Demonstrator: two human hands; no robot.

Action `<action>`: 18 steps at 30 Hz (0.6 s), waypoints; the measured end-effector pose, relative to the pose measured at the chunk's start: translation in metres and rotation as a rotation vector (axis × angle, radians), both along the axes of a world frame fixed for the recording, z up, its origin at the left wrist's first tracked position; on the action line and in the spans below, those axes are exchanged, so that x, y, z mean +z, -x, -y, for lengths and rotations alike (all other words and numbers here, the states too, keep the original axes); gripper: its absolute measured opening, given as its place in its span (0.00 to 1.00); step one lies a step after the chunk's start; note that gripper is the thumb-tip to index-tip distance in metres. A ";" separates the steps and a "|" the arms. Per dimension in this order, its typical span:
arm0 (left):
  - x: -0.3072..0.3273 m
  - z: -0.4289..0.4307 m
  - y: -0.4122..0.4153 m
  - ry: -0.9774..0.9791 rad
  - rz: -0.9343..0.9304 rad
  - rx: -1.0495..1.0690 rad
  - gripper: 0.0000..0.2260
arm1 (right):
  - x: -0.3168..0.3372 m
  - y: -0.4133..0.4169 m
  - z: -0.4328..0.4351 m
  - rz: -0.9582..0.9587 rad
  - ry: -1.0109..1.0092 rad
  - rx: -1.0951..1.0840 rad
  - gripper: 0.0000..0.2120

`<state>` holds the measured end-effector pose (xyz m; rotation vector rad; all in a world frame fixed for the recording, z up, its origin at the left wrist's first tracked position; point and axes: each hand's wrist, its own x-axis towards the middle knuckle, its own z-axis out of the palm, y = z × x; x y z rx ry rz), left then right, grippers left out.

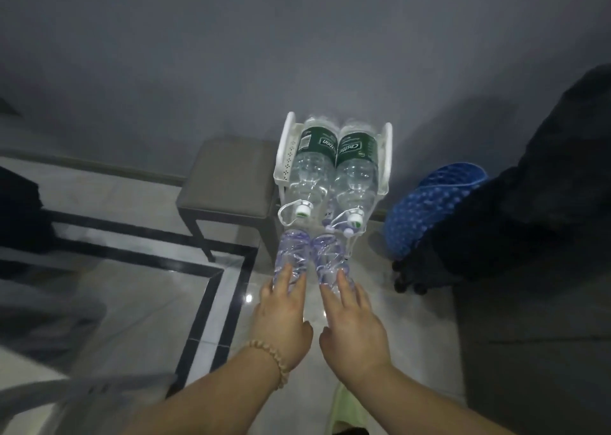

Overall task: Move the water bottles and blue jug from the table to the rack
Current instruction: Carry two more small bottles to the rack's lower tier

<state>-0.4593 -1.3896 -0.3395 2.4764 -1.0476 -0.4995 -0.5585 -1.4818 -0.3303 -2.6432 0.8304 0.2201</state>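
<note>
A white rack [387, 156] stands against the grey wall. On its top tier lie two large clear bottles with green labels, the left one [312, 166] and the right one [357, 173], caps toward me. Below them, two smaller clear ribbed bottles point into a lower tier. My left hand [281, 315] grips the left small bottle [294, 252] by its base. My right hand [353, 322] grips the right small bottle [329, 259] the same way. No blue jug shows clearly.
A grey stool [228, 176] stands left of the rack. A blue dotted object [426, 209] lies to the right, partly under a dark bulky shape [529, 203]. The floor [132, 289] is pale tile with black border lines.
</note>
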 end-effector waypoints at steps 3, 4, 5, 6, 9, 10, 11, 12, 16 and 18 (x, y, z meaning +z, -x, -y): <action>-0.050 0.021 -0.030 -0.014 -0.004 0.017 0.39 | -0.053 -0.027 0.020 0.005 -0.041 -0.005 0.34; -0.073 0.027 -0.043 -0.013 -0.007 0.013 0.38 | -0.076 -0.039 0.025 0.026 -0.061 -0.029 0.34; -0.092 0.031 -0.055 -0.008 0.000 -0.008 0.37 | -0.095 -0.048 0.029 0.054 -0.080 -0.069 0.33; -0.110 0.037 -0.067 -0.005 0.010 -0.040 0.37 | -0.114 -0.059 0.034 0.090 -0.101 -0.128 0.33; -0.164 0.068 -0.109 0.045 0.054 -0.133 0.35 | -0.175 -0.102 0.058 0.223 -0.106 -0.284 0.33; -0.180 0.081 -0.124 0.078 0.074 -0.155 0.34 | -0.194 -0.117 0.068 0.255 -0.092 -0.319 0.33; -0.194 0.095 -0.139 0.109 0.106 -0.183 0.34 | -0.210 -0.133 0.081 0.284 -0.074 -0.343 0.33; -0.207 0.107 -0.153 0.132 0.137 -0.201 0.33 | -0.224 -0.146 0.093 0.313 -0.063 -0.359 0.33; -0.265 0.142 -0.201 0.251 0.212 -0.218 0.33 | -0.276 -0.189 0.135 0.454 -0.018 -0.349 0.31; -0.292 0.156 -0.214 0.323 0.251 -0.211 0.31 | -0.296 -0.204 0.148 0.472 0.046 -0.320 0.28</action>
